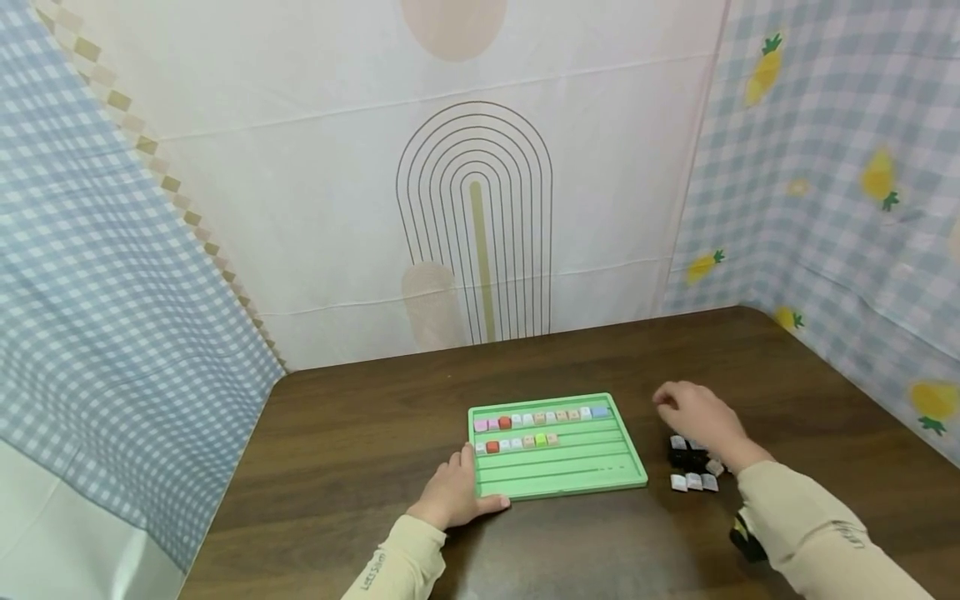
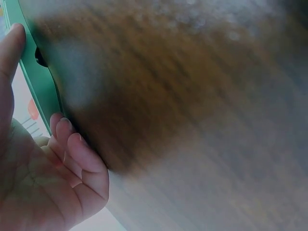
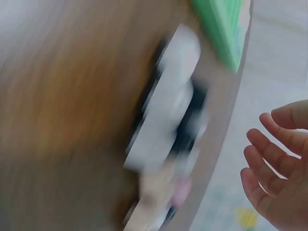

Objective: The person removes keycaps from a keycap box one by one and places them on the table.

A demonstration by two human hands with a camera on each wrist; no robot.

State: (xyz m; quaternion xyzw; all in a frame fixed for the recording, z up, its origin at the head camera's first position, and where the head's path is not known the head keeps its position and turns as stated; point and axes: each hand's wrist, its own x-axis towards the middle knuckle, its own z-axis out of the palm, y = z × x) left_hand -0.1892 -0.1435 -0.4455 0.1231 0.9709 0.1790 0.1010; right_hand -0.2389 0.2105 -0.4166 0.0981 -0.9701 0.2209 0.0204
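Observation:
A shallow light-green tray (image 1: 558, 477) with ridged rows lies on the wooden table. Its top row holds many small keycaps (image 1: 539, 418) in pink, red, white, beige and blue; a shorter second row has red, white, beige and lime keycaps (image 1: 541, 440). My left hand (image 1: 450, 492) grips the tray's near left corner, fingers along the left side and thumb at the front edge. To the right of the tray, my right hand (image 1: 697, 414) hovers with loosely bent fingers and nothing visible in them. Below it sit white keycaps (image 1: 693, 482) and black pieces (image 1: 686, 457), partly hidden by the hand.
A beige keycap (image 1: 714, 467) lies beside the black pieces. Under the right sleeve a black and yellow object (image 1: 745, 537) is partly covered. Patterned cloths (image 1: 337, 208) hang behind the table and at both sides.

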